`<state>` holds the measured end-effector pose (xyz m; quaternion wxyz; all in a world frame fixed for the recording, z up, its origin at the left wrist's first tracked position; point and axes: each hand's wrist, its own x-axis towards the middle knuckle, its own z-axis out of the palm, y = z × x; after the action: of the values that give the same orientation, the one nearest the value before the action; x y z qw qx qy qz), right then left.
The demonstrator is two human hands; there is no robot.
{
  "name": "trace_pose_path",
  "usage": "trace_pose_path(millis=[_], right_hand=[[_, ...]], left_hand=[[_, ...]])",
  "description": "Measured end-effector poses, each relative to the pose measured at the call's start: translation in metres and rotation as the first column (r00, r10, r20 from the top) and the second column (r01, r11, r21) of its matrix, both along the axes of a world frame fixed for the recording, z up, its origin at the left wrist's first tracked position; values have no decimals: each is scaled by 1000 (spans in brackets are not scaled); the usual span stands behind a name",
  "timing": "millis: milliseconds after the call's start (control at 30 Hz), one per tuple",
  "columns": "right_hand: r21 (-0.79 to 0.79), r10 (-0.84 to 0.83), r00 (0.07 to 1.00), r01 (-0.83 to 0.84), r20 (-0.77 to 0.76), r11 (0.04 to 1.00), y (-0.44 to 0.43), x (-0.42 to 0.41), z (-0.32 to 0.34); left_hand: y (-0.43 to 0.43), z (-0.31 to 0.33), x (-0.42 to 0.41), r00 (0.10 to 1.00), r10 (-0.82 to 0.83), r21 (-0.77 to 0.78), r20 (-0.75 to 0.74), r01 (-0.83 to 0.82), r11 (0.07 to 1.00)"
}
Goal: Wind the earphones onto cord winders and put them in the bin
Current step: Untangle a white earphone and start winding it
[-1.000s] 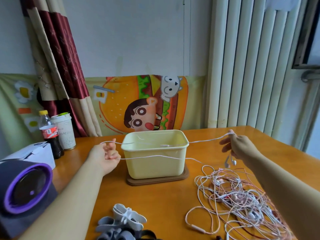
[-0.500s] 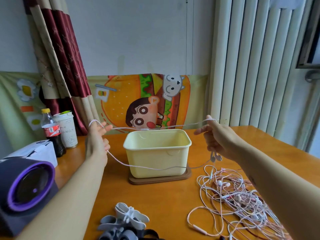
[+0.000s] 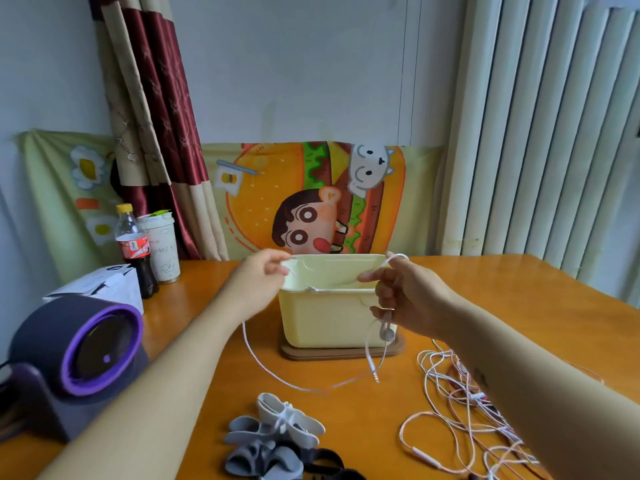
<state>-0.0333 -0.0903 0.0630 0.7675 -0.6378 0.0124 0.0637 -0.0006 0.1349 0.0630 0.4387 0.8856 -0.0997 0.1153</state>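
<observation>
Left hand (image 3: 258, 280) and right hand (image 3: 410, 301) each pinch one earphone cord (image 3: 246, 341) — near one yellow bin (image 3: 322, 318)

Both bare forearms reach forward and converge. Left hand (image 3: 258, 280) raised, wrist straight, fingers curled, pinching the earphone cord (image 3: 258, 363) at the fingertips. Right hand (image 3: 407, 299) level with it, near but not touching, fingers curled round the same cord, thumb pointing left.
</observation>
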Motion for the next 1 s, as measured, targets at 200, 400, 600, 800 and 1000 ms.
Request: trace_pose_path(millis=[200, 400, 600, 800, 1000], right_hand=[[130, -4, 1000, 7, -29, 991, 9, -2, 1], [216, -37, 999, 43, -33, 975, 12, -2, 6], [365, -37, 999, 24, 28, 930, 19, -5, 18], [448, -59, 996, 22, 68, 894, 22, -6, 22], [550, -242, 968, 168, 65, 818, 1, -1, 29]], left_hand=[[-6, -15, -8, 949, -109, 360, -295, 216, 908], [-31, -2, -27, 992, -116, 280, 45, 99, 955], [-67, -19, -44, 894, -287, 358, -343, 407, 840], [-81, -32, -48, 808, -482, -22, -338, 505, 863], [-50, -39, -22, 890, -326, 189, -318, 397, 898]])
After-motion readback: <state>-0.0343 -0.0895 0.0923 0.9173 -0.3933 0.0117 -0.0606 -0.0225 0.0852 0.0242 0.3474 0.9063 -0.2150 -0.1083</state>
